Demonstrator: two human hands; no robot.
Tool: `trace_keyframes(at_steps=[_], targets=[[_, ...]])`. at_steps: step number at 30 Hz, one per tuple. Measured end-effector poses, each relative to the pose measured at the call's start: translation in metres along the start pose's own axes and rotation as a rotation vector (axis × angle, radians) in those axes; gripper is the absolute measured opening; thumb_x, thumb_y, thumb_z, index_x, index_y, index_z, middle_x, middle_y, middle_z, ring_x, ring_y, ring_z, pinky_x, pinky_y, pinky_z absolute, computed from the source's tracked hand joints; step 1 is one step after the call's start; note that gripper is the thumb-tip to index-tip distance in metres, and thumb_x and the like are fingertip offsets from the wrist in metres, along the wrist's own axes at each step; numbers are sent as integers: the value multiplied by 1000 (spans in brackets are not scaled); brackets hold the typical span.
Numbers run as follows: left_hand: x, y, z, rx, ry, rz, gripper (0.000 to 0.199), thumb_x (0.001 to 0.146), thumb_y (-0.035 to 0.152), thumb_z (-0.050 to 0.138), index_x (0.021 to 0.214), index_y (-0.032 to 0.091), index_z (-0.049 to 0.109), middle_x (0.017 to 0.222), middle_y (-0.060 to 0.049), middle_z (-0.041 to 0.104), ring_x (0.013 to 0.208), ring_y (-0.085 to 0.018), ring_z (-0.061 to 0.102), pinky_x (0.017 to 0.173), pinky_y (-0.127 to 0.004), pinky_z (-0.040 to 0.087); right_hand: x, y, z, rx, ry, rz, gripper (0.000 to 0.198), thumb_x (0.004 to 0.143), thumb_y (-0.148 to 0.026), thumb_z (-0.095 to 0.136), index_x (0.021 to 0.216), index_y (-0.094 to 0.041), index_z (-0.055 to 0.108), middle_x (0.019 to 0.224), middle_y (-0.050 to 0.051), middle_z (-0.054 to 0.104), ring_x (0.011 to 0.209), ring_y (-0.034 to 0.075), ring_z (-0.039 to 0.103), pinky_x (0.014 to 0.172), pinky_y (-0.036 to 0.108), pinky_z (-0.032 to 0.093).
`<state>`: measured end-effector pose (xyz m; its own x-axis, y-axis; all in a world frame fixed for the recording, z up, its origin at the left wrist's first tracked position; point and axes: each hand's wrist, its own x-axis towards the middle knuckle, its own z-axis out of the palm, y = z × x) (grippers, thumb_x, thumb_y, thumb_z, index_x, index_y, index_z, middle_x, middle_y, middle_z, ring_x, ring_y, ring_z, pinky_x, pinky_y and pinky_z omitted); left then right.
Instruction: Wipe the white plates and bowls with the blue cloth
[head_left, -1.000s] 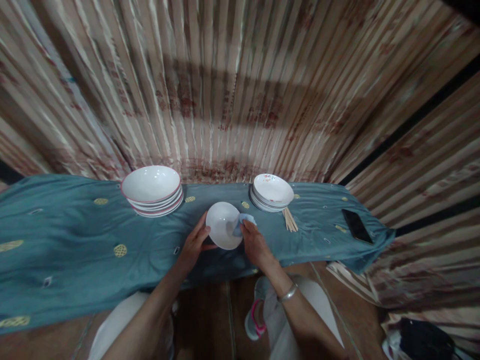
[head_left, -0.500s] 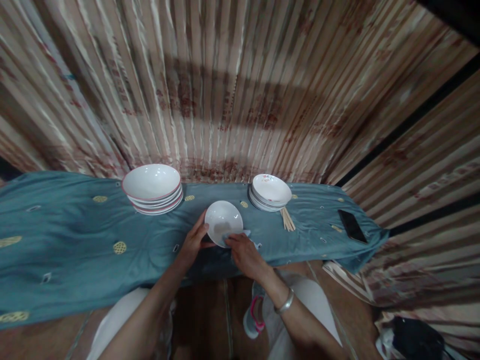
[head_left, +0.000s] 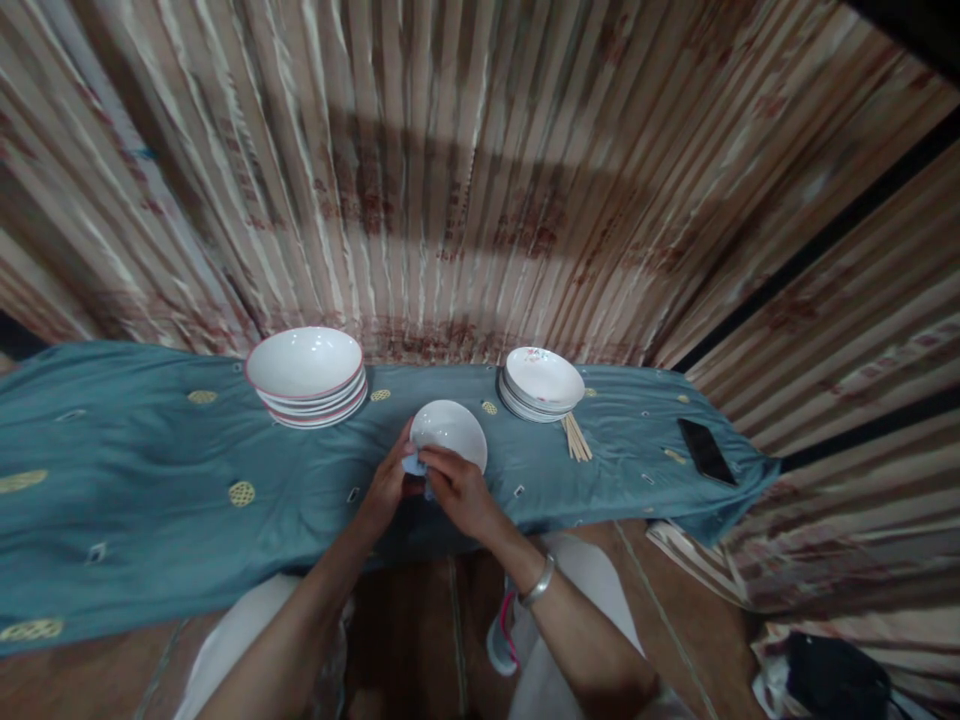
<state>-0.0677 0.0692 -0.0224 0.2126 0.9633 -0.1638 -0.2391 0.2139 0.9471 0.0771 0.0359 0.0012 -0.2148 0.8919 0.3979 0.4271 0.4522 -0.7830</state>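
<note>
A white bowl (head_left: 455,428) is tilted toward me above the front of the cloth-covered table. My left hand (head_left: 388,482) grips the bowl by its left side, with the fingers partly hidden behind it. Closed on a light blue cloth (head_left: 413,464), my right hand (head_left: 456,487) presses at the bowl's near left rim, close to the left thumb. A silver bangle (head_left: 540,581) circles the right wrist.
Behind to the left stands a stack of red-rimmed bowls (head_left: 306,365). A stack of smaller dishes (head_left: 544,380) is at the right, with chopsticks (head_left: 576,438) beside it. A black phone (head_left: 706,451) lies farther right on the blue tablecloth (head_left: 300,480). A pleated curtain (head_left: 420,180) hangs behind.
My right hand has moved left with the cloth, from the bowl's near right rim to its near left rim. The left hand still holds the bowl in about the same place.
</note>
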Motion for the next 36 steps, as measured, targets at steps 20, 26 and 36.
trace_keyframes(at_steps=[20, 26, 36], targets=[[-11, 16, 9, -14, -46, -28, 81, 78, 38, 71, 151, 30, 36, 149, -4, 50, 129, -33, 52, 80, -39, 62, 28, 33, -6, -600, -135, 118, 45, 93, -14, 41, 137, -8, 52, 151, 19, 41, 142, 25, 36, 116, 44, 34], [-10, 16, 8, -28, -38, -42, 81, 78, 38, 71, 151, 27, 37, 137, -7, 60, 122, -32, 57, 80, -41, 62, 19, 24, -24, -762, -358, 168, 38, 89, -6, 45, 121, -12, 63, 134, 17, 59, 134, 23, 46, 111, 39, 38], [-8, 10, 5, -31, -37, -47, 75, 81, 37, 68, 150, 31, 39, 146, -3, 53, 123, -32, 57, 77, -38, 63, 18, 25, -38, -180, -412, 239, 39, 74, -7, 54, 104, -21, 75, 100, 1, 76, 93, 19, 69, 87, 29, 51]])
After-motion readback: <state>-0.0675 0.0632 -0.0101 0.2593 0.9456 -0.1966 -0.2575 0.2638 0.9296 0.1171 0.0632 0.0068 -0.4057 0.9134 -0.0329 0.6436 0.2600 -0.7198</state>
